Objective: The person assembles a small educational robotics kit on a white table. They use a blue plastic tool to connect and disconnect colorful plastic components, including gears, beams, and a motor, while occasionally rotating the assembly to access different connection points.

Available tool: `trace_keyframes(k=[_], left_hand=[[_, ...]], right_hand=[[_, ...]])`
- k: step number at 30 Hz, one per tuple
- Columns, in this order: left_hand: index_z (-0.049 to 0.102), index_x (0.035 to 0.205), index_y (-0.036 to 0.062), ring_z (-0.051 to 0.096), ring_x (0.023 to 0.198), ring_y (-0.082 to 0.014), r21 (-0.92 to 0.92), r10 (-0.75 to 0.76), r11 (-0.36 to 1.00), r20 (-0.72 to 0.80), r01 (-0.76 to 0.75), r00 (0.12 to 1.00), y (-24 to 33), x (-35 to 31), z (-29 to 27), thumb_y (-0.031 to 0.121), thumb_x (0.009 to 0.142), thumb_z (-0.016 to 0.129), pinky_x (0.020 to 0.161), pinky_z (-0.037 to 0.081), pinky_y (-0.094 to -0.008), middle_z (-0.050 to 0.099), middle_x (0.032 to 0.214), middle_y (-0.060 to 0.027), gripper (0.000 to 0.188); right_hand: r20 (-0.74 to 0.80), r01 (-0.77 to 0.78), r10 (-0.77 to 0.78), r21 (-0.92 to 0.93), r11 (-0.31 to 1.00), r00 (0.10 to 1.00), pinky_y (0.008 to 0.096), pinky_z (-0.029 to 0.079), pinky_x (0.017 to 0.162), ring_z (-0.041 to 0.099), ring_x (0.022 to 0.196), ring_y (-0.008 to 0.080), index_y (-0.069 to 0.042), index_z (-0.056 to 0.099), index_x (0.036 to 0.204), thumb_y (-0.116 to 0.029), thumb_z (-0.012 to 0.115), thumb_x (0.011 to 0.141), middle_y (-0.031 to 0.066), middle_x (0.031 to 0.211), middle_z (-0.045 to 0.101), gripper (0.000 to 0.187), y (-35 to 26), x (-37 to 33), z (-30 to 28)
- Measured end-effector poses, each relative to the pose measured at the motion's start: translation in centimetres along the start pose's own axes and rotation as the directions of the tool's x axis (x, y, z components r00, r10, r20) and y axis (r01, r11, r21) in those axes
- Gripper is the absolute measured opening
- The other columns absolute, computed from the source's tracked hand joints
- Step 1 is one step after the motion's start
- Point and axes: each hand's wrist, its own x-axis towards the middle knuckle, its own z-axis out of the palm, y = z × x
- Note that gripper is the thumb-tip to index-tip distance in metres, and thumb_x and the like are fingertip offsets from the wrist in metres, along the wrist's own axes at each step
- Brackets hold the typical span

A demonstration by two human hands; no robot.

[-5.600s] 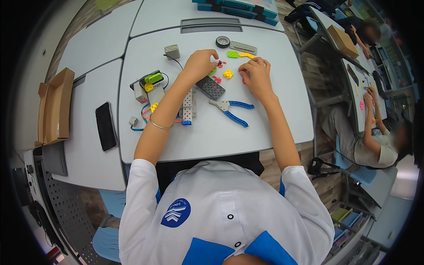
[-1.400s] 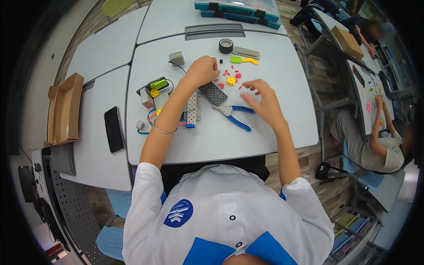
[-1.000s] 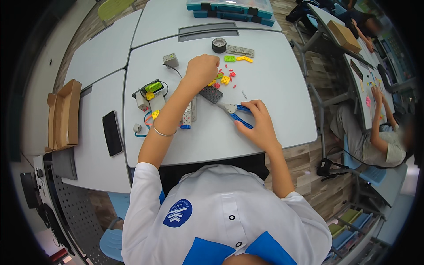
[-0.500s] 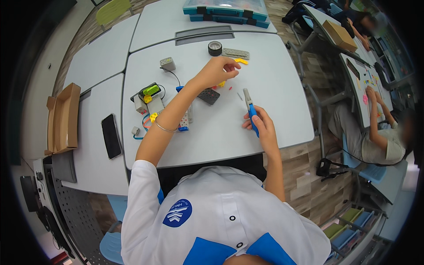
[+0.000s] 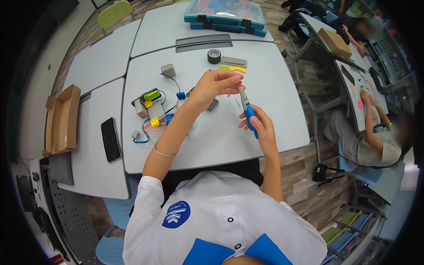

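Note:
My left hand [image 5: 213,89] reaches over the white table and pinches a small red peg [image 5: 239,82] between thumb and fingertips. My right hand [image 5: 259,122] is wrapped round a blue tool with grey plier-like jaws [image 5: 244,100]. The jaw tips are up against the red peg; whether they grip it I cannot tell. A thin grey pin [image 5: 237,103] lies left of the tool. Partly covered by my left hand is a dark grey block [image 5: 213,104]. Farther back lie a yellow angled beam [image 5: 238,69] and a green piece [image 5: 224,68].
Left of my forearm sits a cluster of grey modules [image 5: 154,110] with cables. A wheel [image 5: 214,56] and a grey perforated beam [image 5: 234,61] lie farther off. Teal cases [image 5: 225,17] stand at the back. A phone [image 5: 110,139] and a cardboard box [image 5: 62,121] are at left.
My left hand has closed on the red peg and come nearer to the tool. The jaw tips have shifted left to meet the peg. The green piece is now uncovered.

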Motion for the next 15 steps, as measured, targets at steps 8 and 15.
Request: trace_keyframes(k=[8, 15], left_hand=[[0.066, 0.117, -0.0064, 0.072, 0.1, -0.0244, -0.035, 0.127, 0.991, -0.08, -0.13, 0.989, -0.1, -1.1, 1.3, 0.024, 0.096, 0.068, 0.086, 0.06, -0.035, 0.07, 0.108, -0.0145, 0.037], [0.069, 0.114, -0.0038, 0.071, 0.099, -0.0205, -0.002, 0.157, 0.988, -0.046, -0.157, 0.987, -0.7, -1.4, 1.5, 0.021, 0.096, 0.068, 0.085, 0.061, -0.0336, 0.071, 0.106, -0.0126, 0.031]], right_hand=[[-0.022, 0.024, -0.022, 0.116, 0.993, 1.0, 0.0295, 0.051, 0.071, 0.068, 0.081, 0.0198, 0.006, 0.053, 0.132, -0.028, 0.049, 0.099, 0.0147, 0.103, 0.065, 0.047, 0.4, -0.6, 1.2], [-0.018, -0.045, 0.05, 0.21, 0.977, 0.999, 0.0303, 0.051, 0.069, 0.068, 0.078, 0.0218, 0.006, 0.053, 0.131, -0.042, 0.044, 0.097, 0.015, 0.1, 0.065, 0.059, 0.1, -0.9, 2.0]])
